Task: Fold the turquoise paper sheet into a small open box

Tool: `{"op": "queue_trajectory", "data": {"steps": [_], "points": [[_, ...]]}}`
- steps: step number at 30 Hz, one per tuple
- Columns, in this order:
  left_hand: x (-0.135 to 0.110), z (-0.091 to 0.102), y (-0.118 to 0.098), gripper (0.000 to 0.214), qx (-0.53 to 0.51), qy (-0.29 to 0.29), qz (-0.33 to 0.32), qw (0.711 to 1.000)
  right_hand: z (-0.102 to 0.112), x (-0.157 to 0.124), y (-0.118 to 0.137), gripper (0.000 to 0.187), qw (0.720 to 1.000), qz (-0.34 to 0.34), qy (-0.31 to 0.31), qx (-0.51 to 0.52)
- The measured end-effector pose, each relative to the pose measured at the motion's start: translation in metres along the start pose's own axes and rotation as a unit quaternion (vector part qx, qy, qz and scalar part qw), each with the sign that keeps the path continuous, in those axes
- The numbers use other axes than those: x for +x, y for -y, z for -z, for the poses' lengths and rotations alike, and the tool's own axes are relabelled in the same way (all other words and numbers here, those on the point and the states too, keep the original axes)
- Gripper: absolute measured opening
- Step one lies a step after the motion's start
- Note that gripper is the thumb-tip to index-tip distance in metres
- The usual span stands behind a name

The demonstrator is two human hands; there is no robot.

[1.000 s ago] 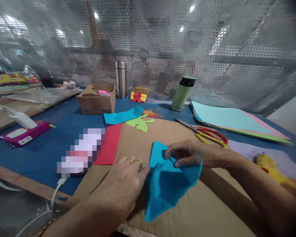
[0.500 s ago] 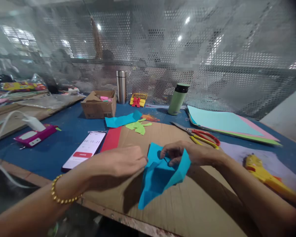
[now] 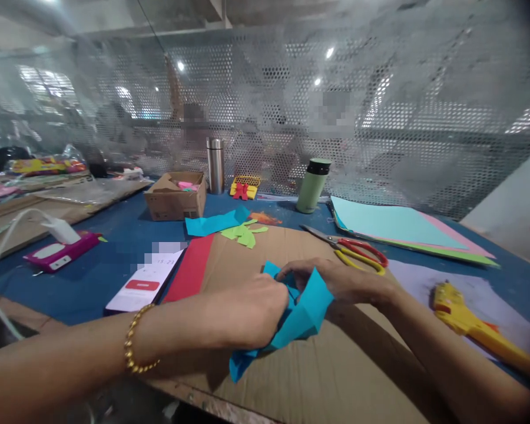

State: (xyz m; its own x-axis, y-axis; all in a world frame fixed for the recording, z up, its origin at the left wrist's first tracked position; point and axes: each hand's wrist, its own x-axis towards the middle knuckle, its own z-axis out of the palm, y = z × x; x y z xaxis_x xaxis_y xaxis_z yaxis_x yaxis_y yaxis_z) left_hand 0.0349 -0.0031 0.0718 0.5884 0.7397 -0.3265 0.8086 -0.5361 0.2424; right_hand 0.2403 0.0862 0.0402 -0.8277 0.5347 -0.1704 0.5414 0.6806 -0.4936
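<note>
Two hands meet at a folded blue paper (image 3: 315,303). The left hand (image 3: 260,309) has its fingers bent in against it, but their tips are hidden, so I can't tell if they pinch. The right hand (image 3: 320,277) curls its fingers at the paper's top; its thumb is hidden too, so I can't tell its grip. Under them lies brown cardboard (image 3: 344,365). Scissors (image 3: 348,244) lie near the right hand.
</note>
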Motion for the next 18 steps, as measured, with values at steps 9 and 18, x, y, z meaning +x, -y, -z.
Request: {"op": "queue_trajectory", "data": {"steps": [9,18], "points": [[-0.025,-0.016,-0.004,0.043,-0.065,-0.098,0.047,0.992,-0.002,0.002,-0.011,0.059,0.996,-0.061,0.015,0.070],[-0.030,-0.063,0.014,0.031,-0.007,-0.236,-0.032,0.971,0.002,0.007,-0.003,0.060,0.991,-0.084,0.040,0.095]]}}
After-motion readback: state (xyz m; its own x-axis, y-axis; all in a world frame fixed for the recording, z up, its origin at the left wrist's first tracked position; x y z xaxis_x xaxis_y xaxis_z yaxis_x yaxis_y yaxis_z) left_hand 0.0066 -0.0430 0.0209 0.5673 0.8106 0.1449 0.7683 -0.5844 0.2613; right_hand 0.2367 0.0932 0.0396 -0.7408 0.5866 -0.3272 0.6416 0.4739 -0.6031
